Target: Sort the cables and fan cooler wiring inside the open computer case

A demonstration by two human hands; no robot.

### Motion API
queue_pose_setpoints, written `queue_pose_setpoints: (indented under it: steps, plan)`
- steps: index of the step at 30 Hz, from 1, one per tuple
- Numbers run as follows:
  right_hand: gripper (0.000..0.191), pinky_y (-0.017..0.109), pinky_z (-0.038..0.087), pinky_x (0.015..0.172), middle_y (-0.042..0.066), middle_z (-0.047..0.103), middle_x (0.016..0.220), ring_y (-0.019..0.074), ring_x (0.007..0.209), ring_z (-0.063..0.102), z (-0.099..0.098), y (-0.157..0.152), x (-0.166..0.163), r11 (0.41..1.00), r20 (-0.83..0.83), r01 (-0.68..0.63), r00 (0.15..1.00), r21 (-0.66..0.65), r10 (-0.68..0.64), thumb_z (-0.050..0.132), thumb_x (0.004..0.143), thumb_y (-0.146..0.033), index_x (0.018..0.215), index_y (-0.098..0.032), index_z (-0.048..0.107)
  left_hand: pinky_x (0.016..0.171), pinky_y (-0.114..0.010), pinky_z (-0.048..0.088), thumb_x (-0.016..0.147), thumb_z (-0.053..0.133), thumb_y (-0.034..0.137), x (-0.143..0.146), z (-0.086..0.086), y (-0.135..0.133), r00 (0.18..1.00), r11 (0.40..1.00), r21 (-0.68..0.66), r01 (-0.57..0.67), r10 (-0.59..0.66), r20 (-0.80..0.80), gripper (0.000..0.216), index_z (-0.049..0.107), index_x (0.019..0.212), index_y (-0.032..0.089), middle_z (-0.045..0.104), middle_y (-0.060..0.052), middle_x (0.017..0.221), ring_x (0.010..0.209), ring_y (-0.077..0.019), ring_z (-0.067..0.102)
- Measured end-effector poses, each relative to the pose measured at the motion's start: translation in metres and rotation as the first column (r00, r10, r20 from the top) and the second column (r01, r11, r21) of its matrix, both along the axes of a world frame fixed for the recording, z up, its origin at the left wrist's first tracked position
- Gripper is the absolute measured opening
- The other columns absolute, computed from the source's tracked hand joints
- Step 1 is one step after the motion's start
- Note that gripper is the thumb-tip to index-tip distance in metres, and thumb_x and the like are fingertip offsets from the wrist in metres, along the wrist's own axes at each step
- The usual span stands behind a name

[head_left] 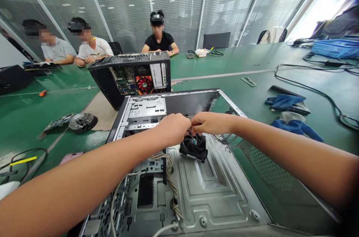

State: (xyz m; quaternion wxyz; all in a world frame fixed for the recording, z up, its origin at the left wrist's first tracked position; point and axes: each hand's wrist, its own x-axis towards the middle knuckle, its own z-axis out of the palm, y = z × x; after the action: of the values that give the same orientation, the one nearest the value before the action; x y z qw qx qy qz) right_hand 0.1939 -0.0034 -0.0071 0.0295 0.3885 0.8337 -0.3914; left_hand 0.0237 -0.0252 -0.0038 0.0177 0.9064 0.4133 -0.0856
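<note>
My left hand (175, 128) and my right hand (210, 123) meet fingertip to fingertip over an open computer case (224, 199), both closed in a pinch. Just below the fingers is a black cooling fan (194, 147) with a round label at its hub, tilted above or on the bare metal panel. What the fingers pinch is mostly covered; it looks like the thin cable of the fan. A bundle of twisted beige wires (169, 177) runs along the case to the left of the fan.
Behind stands a second computer case (129, 67) with a red fan (144, 84) inside. A round metal-and-black part (82, 123) lies left. To the right are blue gloves (294, 126), a memory module (248, 82), black cables (308, 87) and a blue basket (336, 48). Three people sit across the table.
</note>
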Motion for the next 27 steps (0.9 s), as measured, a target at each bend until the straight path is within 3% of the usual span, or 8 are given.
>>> queue_pose_setpoints:
  steps: [8,16,23,27]
  plan:
    - [0.02,0.026,0.043,0.067,0.005,0.068,0.081,0.0163,0.073,0.06,0.001,0.0004,-0.0001,1.0,0.018,-0.004,1.0,0.018,0.004,0.047,0.077,-0.023,0.081,-0.014,0.065,0.063,-0.031,0.046,0.085,0.056,0.025,0.0012,0.0028,-0.0012,1.0,1.0,-0.025,0.001,-0.001,-0.005,0.018,0.072,0.091,0.021,0.069,-0.009,0.079,0.075,-0.024,0.067]
    - [0.022,0.026,0.042,0.064,0.004,0.065,0.074,0.016,0.071,0.058,0.0027,0.0001,-0.0002,0.998,0.068,0.004,0.998,0.055,-0.008,0.046,0.079,-0.023,0.078,-0.014,0.065,0.064,-0.034,0.048,0.084,0.053,0.032,-0.0008,-0.0042,0.0009,1.0,0.999,0.051,0.0,-0.001,0.014,0.024,0.071,0.094,0.018,0.069,-0.012,0.081,0.077,-0.0257,0.066]
    - [0.023,0.026,0.043,0.065,0.006,0.068,0.084,0.0164,0.073,0.059,0.0022,0.0,-0.001,1.0,0.061,-0.015,0.998,0.011,0.014,0.045,0.08,-0.024,0.084,-0.013,0.066,0.063,-0.031,0.047,0.084,0.055,0.024,0.0013,0.001,-0.001,1.0,1.0,-0.015,-0.008,0.008,-0.006,0.018,0.072,0.09,0.019,0.07,-0.011,0.081,0.076,-0.0245,0.067]
    - [0.021,0.026,0.042,0.064,0.004,0.067,0.077,0.0162,0.071,0.058,0.0019,-0.001,-0.0014,1.0,0.045,-0.002,0.999,0.001,0.002,0.046,0.077,-0.022,0.081,-0.014,0.065,0.063,-0.03,0.046,0.084,0.056,0.022,0.001,0.0001,-0.0005,1.0,0.999,-0.042,0.006,-0.005,0.018,0.019,0.073,0.094,0.023,0.07,-0.009,0.083,0.076,-0.023,0.067]
